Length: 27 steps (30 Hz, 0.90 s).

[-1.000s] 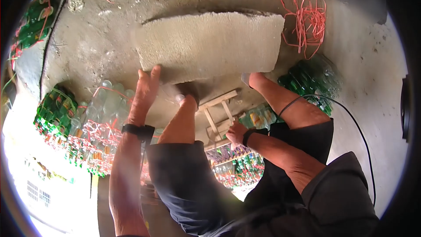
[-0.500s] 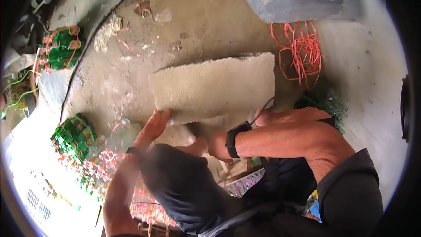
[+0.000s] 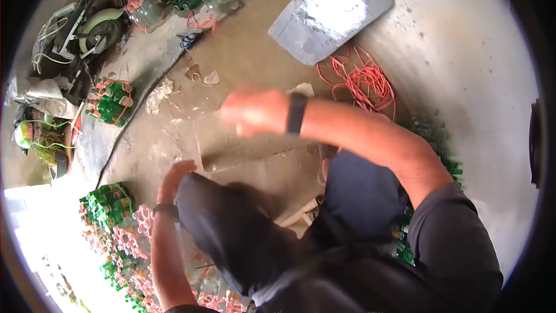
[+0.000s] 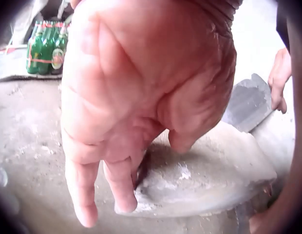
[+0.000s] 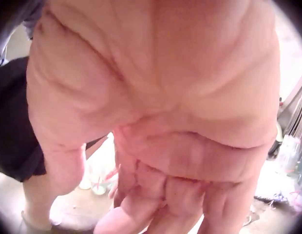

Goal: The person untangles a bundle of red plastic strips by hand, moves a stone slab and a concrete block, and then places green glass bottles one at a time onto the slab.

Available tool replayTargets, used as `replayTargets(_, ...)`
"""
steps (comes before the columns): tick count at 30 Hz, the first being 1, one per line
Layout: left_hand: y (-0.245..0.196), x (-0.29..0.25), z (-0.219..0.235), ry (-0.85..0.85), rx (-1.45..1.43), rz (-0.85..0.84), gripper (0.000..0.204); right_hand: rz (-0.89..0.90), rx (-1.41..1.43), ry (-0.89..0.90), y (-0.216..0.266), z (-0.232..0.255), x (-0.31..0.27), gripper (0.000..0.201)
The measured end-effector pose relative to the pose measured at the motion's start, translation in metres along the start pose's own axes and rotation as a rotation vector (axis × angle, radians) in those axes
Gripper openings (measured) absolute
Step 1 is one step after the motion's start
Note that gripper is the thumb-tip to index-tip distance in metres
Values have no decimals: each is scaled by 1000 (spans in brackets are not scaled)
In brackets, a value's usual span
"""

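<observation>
A rough concrete slab [image 3: 269, 144] lies on the floor before the person, partly hidden under the right arm. My left hand [image 3: 176, 177] is low at the slab's left end. In the left wrist view its fingers [image 4: 121, 187] point down beside the slab [image 4: 214, 178], and the thumb reaches over the top. No object shows in that palm. Above the slab, my right hand [image 3: 255, 113] is blurred in mid-air. The right wrist view shows its fingers [image 5: 180, 200] loosely bent, with nothing visible in them.
A grey board [image 3: 301, 40] with a white patch lies at the back right, beside tangled red strapping [image 3: 365, 78]. Bundled green bottles [image 3: 110, 104] stand at the left, and more bottles [image 3: 110, 203] sit nearer. A wheeled machine [image 3: 101, 32] is at the far left.
The right hand has risen from between the legs, swinging forward over the slab. The left hand stays by the slab's left end. The head view has tilted up, showing more floor beyond.
</observation>
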State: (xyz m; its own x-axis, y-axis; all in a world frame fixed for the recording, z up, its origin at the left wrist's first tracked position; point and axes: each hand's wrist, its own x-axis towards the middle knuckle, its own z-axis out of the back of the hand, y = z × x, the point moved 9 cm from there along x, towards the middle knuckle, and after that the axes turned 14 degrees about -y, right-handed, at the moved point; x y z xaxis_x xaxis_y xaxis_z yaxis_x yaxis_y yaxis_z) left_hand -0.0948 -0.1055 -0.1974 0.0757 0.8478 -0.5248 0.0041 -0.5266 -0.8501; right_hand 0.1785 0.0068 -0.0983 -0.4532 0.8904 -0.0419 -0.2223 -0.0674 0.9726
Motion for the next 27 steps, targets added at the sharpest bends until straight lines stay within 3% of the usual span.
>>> replayTargets(2, -40, -12, 6, -54, 328, -513, 56, 509, -880, -70, 41, 53, 0, 15)
replayTargets(3, -57, -14, 0, -50, 337, -545, 56, 422, -897, -160, 39, 91, 2, 17)
replayTargets(5, -66, -23, -2, -168, 693, -350, 55, 218, -1004, -251, 27, 153, -6, 22)
replayTargets(6, -84, -46, -24, -160, 698, -353, 55, 116, -1108, -251, 24, 180, -13, 24)
replayTargets(8, -133, -96, -72, -347, 679, -409, 48, -92, -1141, -338, -4, 240, -32, 27)
replayTargets(10, -142, -120, -101, -295, 1070, -613, 40, -79, -1045, -442, -32, 292, -59, 35)
replayTargets(11, -151, -145, -129, -261, 1278, -866, 36, -67, -1014, -538, -53, 322, -71, 37)
replayTargets(12, -144, -149, -133, -256, 1274, -874, 36, -46, -986, -633, -63, 350, -80, 40)
replayTargets(14, -126, -139, -103, -494, 1092, -545, 34, -502, -595, -687, -90, 390, -112, 44)
replayTargets(15, -131, -148, -117, -545, 1163, -757, 34, -489, -429, -798, -101, 407, -126, 48)
replayTargets(16, -127, -149, -117, -543, 1159, -739, 34, -472, -264, -904, -113, 425, -139, 51)
replayTargets(18, -137, -147, -116, -583, 1145, -812, 33, -481, -225, -981, -127, 452, -149, 54)
replayTargets(21, -145, -135, -113, -557, 1098, -786, 31, -482, -60, -1133, -165, 491, -159, 61)
replayTargets(22, -144, -134, -110, -546, 1105, -755, 30, -562, -22, -1080, -185, 506, -154, 69)
replayTargets(27, -147, -125, -96, -575, 1048, -707, 27, -549, -48, -1215, -208, 534, -132, 99)
